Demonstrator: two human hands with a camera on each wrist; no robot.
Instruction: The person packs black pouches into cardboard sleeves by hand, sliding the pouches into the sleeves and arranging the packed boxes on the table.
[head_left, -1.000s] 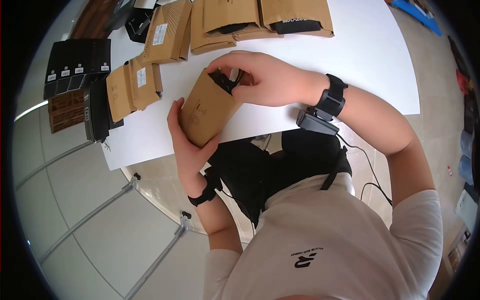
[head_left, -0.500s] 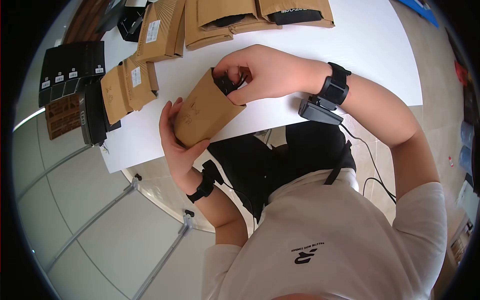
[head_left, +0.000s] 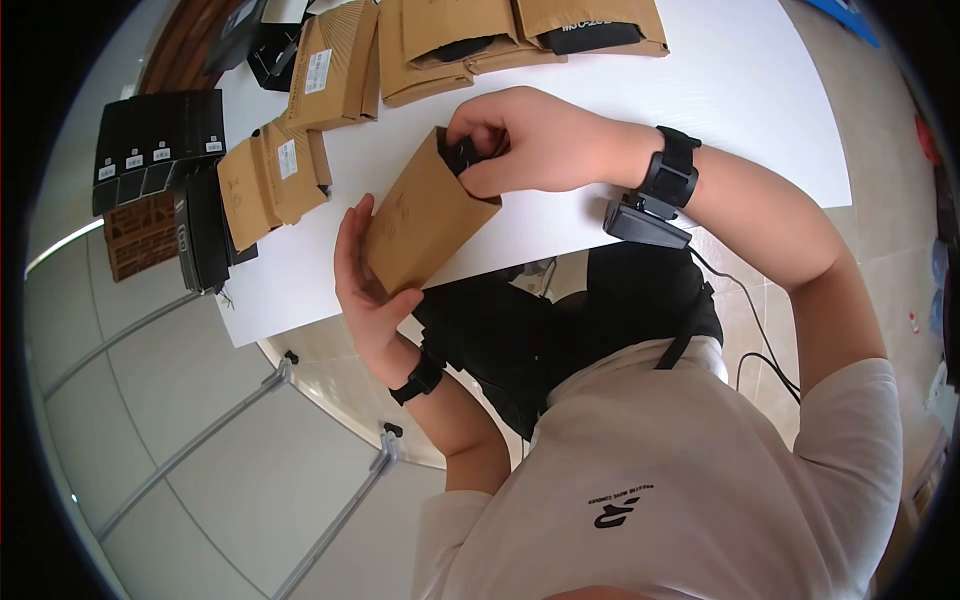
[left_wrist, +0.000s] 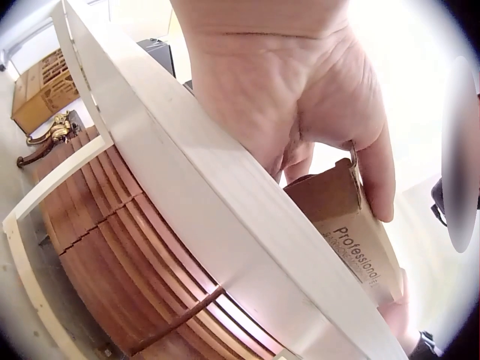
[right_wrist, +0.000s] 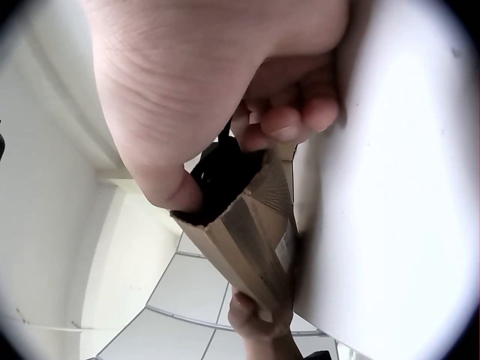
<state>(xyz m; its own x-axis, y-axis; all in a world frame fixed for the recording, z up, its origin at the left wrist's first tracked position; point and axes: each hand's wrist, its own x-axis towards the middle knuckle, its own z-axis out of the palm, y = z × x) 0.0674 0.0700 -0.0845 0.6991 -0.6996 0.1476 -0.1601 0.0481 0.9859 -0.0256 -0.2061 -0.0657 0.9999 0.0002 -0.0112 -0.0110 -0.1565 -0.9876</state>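
A narrow brown cardboard box (head_left: 425, 225) lies tilted between the two hands, its open end toward the upper right in the head view. My left hand (head_left: 372, 285) holds its lower end, fingers along the left side and thumb at the bottom edge. Printed lettering shows on the box end (left_wrist: 360, 255) in the left wrist view. At the mouth, my right hand (head_left: 540, 140) has its thumb and curled fingers on a black item (right_wrist: 221, 176) that sits in the opening. Most of that item is hidden inside the box.
Brown cardboard boxes (head_left: 335, 65) line the white table's (head_left: 740, 100) far side, two with black contents showing. Another pair of brown boxes (head_left: 265, 180) lies left, beside stacked black boxes (head_left: 160, 140). A cable (head_left: 745, 285) hangs from the right wrist device.
The black item shows less at the box mouth than before, and its loop near the right fingers is out of sight. The box's open end has shifted slightly right.
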